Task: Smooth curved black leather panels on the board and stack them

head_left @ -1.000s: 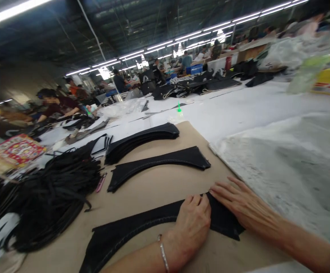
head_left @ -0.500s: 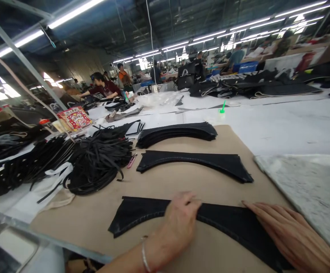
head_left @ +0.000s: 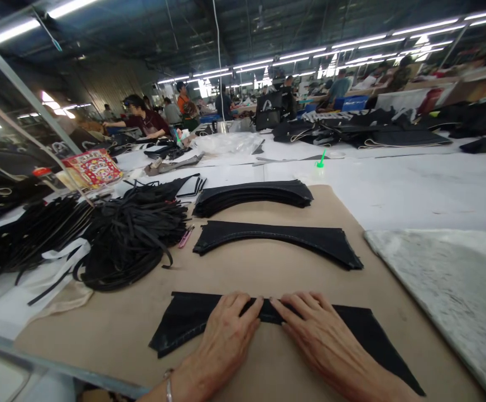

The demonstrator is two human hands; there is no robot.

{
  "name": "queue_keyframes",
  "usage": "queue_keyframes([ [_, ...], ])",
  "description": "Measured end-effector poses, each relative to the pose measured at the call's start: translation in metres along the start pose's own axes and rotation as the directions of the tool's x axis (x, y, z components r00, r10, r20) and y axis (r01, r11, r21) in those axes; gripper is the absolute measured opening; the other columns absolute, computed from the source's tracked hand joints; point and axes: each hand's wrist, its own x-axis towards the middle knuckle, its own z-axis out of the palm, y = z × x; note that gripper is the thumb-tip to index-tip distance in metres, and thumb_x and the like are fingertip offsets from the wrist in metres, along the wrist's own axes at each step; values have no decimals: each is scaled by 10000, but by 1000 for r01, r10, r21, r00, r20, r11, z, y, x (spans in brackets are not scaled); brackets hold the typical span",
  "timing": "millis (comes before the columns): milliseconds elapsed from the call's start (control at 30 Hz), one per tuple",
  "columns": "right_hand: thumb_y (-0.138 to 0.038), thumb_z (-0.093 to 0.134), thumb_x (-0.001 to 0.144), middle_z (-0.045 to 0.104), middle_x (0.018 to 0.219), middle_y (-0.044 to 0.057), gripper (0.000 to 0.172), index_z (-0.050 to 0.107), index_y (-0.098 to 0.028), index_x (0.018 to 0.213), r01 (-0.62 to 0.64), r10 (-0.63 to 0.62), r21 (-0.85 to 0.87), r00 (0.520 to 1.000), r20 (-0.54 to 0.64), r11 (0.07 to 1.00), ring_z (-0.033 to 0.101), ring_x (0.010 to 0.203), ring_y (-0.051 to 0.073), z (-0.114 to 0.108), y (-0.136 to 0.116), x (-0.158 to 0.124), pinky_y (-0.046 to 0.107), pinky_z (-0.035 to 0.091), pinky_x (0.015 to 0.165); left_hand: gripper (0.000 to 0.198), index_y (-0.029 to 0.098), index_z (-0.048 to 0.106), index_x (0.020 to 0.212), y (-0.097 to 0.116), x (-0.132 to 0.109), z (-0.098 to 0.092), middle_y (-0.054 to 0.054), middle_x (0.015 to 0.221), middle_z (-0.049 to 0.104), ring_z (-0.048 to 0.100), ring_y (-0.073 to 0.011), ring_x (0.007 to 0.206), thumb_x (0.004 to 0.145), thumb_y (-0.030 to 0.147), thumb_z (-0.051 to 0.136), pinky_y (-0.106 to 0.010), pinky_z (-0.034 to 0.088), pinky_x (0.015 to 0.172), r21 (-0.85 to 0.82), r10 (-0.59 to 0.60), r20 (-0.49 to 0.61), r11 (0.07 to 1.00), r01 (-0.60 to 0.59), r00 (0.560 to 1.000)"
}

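Note:
A black curved fabric panel (head_left: 376, 338) lies across the tan board in front of me, its concave edge towards me. On its middle rests my left hand (head_left: 230, 329), open, with fingertips at the panel's far edge. Beside it my right hand (head_left: 313, 324) presses on the same panel, open, its fingers stretched out. The fingertips of both hands nearly meet at the narrow centre, and the palms cover part of the near edge. Farther back lies a similar black panel (head_left: 276, 234). Behind that one is a thicker stack of black panels (head_left: 251, 195).
Loose black straps (head_left: 129, 240) form a heap at left, with a pink cutter (head_left: 186, 237) beside it. A grey-white slab (head_left: 435, 285) lies on the right. Beyond the tan board (head_left: 112, 335) stands a small bottle with a green spout (head_left: 320, 161). Co-workers are at tables behind.
My right hand has moved left from the panel's right end to its middle. My left hand has shifted slightly left. The view has turned a little to the right.

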Motion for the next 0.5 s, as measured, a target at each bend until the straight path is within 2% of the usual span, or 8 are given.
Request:
queue_keyframes([
  [100,-145,501,907,647,1134,11,350,569,-243,1237,-4,2,-41,999,-34,999,569,982,224,14,-6,2,428,385,866,377,215,555,1307,2,2,1,-68,1122,652,583,-247,1030,934,208,505,-425,526,917,14,28,34,999,-29,999],
  [200,-149,509,886,661,1077,-4,325,599,-266,1175,13,-19,-75,997,-70,997,591,927,220,16,-2,6,420,414,821,403,218,540,1329,-3,1,-1,-74,1139,647,574,-256,1051,927,215,507,-432,508,935,-60,30,61,998,-26,998],
  [300,-199,523,895,662,1083,9,360,568,-285,1242,7,-14,-85,996,-90,996,618,897,198,8,12,7,360,463,758,401,243,562,1305,-18,-3,-10,-66,1137,637,575,-217,1043,926,167,451,-376,488,948,-192,-91,140,974,117,986],
  [400,-265,538,889,670,1127,57,430,524,-246,1319,-78,67,-110,993,-102,991,641,944,231,3,31,-5,369,495,765,459,207,567,1291,-38,-10,-25,-95,1268,574,516,-231,1170,855,104,467,-379,403,1039,-178,-308,223,920,349,925],
  [500,-281,549,848,671,1161,77,393,590,-253,1238,-194,195,-84,981,7,977,635,1023,289,0,45,-21,421,494,820,513,200,573,1255,-49,-13,-41,-92,1220,593,506,-263,1163,749,115,545,-426,359,1040,-100,-443,340,860,501,829],
])
